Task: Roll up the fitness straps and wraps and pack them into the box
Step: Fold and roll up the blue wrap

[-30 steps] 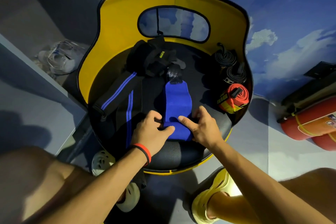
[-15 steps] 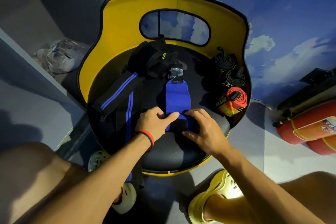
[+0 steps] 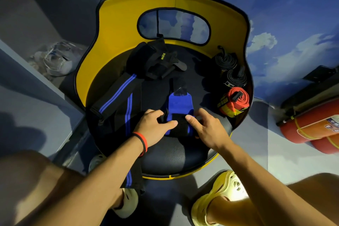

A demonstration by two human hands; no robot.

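The left hand point(image 3: 153, 127) and the right hand point(image 3: 208, 130) each grip one side of the rolled near end of the blue wrap point(image 3: 180, 103), with the thumbs on top. The wrap lies on the black seat point(image 3: 165, 154) of the yellow chair point(image 3: 119, 24), and its far end is flat.

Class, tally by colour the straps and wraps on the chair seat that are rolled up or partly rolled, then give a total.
Black rolled webbing straps: 2
Red-orange rolled fabric wrap: 1
Blue fabric wrap, partly rolled, gripped by the left hand and right hand: 1
Total: 4
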